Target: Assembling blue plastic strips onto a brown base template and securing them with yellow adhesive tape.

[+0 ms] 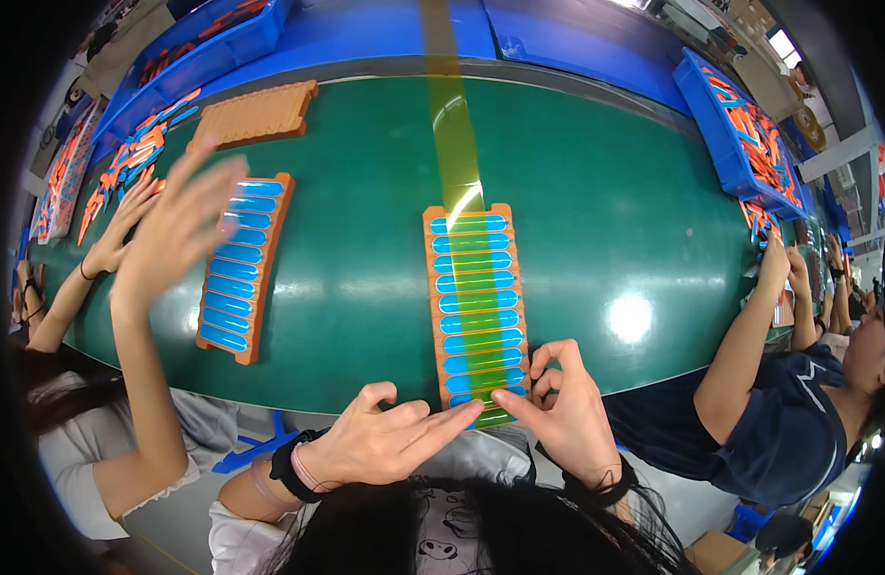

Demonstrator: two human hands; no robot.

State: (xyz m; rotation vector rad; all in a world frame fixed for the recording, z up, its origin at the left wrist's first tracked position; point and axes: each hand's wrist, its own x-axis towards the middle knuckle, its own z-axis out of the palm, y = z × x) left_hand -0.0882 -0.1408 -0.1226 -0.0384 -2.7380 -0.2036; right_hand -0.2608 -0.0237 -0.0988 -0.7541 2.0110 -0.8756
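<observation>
Your left hand [373, 441] and right hand [574, 410] touch the yellow tape [473, 251] at six o'clock, whether pinching I can't tell, so best press it straight toward twelve

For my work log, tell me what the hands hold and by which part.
The left hand and right hand have digits at the near end of the yellow tape; whether they pinch or merely press it cannot be told.

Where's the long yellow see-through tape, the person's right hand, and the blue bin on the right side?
yellow tape [455, 144]: head view, on its upper stretch
right hand [572, 417]: head view, on the back of the hand
blue bin [712, 131]: head view, on its left wall
</observation>
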